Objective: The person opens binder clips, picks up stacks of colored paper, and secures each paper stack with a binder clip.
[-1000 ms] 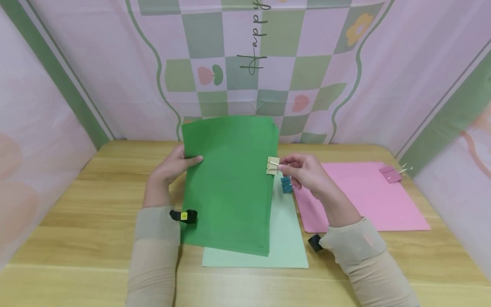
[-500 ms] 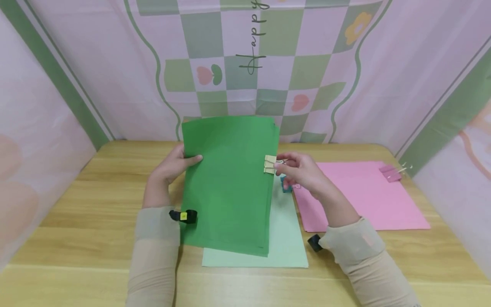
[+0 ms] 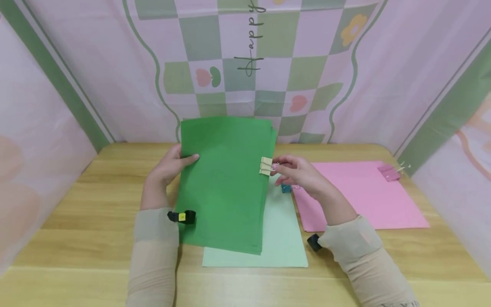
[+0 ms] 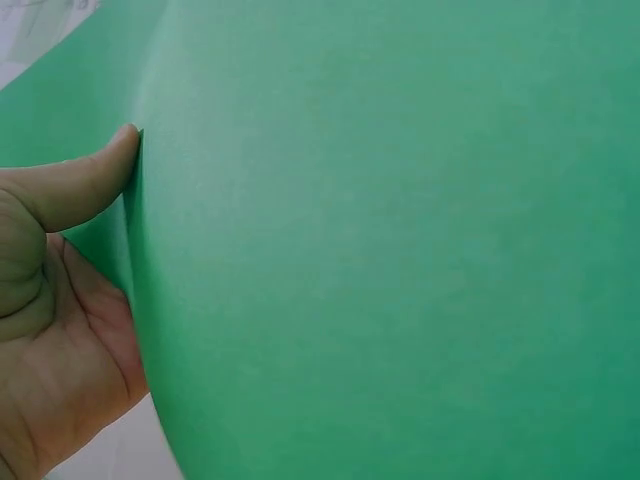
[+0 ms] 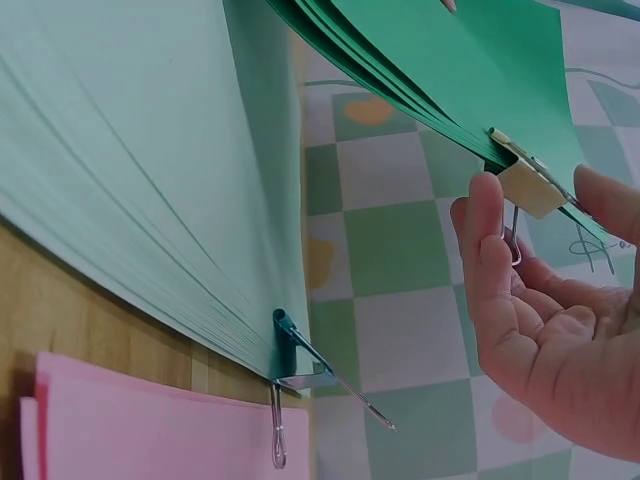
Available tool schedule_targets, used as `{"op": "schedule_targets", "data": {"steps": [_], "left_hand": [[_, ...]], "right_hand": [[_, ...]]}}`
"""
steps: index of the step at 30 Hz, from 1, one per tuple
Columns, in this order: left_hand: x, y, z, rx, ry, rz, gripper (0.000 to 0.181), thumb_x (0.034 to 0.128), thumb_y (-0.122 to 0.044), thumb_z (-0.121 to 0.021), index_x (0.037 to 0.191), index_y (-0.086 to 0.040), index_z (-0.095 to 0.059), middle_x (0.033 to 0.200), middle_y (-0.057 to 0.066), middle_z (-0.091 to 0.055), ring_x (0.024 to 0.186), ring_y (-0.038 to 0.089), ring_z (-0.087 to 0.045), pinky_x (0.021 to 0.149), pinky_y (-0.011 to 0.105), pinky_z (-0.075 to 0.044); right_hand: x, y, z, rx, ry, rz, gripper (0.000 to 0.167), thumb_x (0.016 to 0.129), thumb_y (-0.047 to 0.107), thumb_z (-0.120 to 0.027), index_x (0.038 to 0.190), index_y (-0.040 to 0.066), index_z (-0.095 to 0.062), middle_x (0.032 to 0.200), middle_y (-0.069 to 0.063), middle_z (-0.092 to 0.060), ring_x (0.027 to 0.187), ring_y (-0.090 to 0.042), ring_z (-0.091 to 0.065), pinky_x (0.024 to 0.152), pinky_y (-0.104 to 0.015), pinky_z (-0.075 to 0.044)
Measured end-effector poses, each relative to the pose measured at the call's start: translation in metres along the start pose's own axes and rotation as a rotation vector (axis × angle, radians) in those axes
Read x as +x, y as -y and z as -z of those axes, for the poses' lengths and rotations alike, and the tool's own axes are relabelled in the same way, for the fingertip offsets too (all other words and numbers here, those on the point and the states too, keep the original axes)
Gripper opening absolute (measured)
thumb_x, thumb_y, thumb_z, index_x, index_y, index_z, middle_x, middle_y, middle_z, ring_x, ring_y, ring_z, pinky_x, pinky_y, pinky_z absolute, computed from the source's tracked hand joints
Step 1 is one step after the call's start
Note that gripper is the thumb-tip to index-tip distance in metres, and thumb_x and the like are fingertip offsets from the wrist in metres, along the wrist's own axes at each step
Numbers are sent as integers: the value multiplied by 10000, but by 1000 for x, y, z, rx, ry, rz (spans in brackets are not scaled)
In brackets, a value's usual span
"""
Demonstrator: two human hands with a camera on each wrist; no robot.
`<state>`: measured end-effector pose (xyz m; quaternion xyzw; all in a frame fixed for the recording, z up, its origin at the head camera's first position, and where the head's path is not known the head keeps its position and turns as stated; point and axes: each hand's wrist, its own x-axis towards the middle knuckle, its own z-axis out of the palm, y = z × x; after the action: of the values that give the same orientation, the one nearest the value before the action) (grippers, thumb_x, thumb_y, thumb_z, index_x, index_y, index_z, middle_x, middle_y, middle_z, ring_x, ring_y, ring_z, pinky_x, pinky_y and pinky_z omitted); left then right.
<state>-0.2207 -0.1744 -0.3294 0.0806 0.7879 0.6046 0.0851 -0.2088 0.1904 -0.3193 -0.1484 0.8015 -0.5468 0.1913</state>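
A stack of green paper (image 3: pixel 222 183) is held up, tilted, over the table. My left hand (image 3: pixel 168 166) grips its left edge, thumb on the front and fingers behind; the left wrist view shows the sheet bending at the thumb (image 4: pixel 90 185). On the stack's right edge sits a cream binder clip (image 3: pixel 266 166), clamped over several sheets. My right hand (image 3: pixel 301 172) holds this clip by its wire handles. In the right wrist view the thumb (image 5: pixel 610 205) is at the upper handle and fingers are by the lower one; the handles stand apart.
Under the green stack lies a pale green paper stack (image 3: pixel 285 243) with a teal binder clip (image 3: pixel 286 188) on its right edge. Pink paper (image 3: pixel 360 196) with a pink binder clip (image 3: pixel 389 173) lies to the right on the wooden table (image 3: pixel 96 238). A patterned curtain (image 3: pixel 238 42) hangs behind.
The cream clip and my right hand have shifted slightly left, and the green stack a little too. The clip's handles have spread apart. My left hand keeps its grip.
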Motion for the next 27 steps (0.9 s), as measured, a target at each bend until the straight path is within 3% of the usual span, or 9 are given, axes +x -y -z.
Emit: {"op": "schedule_targets", "data": {"steps": [4,9,12,17,21,27], "left_hand": [[0,-2,3,-5,-12,-6,468,1026,-134,-531,1454,10,-403,1463,186,-480,1253,279,-528,1106,439,-428],[-5,-5,6,13,-2,5,445,1038,-151,-511,1438,21,-416,1410,204,-514,1048,125,-626,946,301,-540],[-6,-4,7,22,8,-33,451,1047,-141,-487,1458,22,-396,1406,222,-506,997,86,-633,892,260,-548],[-9,-1,9,51,-11,-65,434,1051,-159,-484,1441,22,-419,1338,217,-539,946,72,-640,850,258,-555],[-13,2,13,82,-36,-38,432,1054,-174,-480,1424,42,-423,1305,215,-546,915,62,-638,832,266,-564],[-22,6,23,125,-60,-14,460,1060,-200,-466,1435,58,-397,1292,226,-534,897,39,-628,822,250,-562]], "right_hand": [[0,1,1,4,-5,8,511,1038,241,-525,1434,-62,-412,1314,-292,-570,879,-154,-684,929,-309,-541],[-1,1,-1,4,-2,15,500,1029,231,-541,1425,-57,-436,1297,-291,-589,912,-183,-684,986,-400,-522],[-1,1,-2,-10,6,9,515,1021,243,-556,1429,-48,-438,1303,-273,-603,945,-216,-687,1033,-445,-495],[0,-2,-3,-18,37,4,527,1016,247,-566,1440,-34,-429,1327,-263,-600,1015,-291,-697,1077,-518,-454],[-2,0,-2,-40,44,-2,511,1016,259,-568,1443,5,-445,1343,-237,-600,1081,-351,-681,1086,-545,-437],[-9,4,4,-105,40,-2,481,1028,289,-544,1438,52,-462,1330,-202,-612,1109,-320,-670,1034,-512,-475]]}}
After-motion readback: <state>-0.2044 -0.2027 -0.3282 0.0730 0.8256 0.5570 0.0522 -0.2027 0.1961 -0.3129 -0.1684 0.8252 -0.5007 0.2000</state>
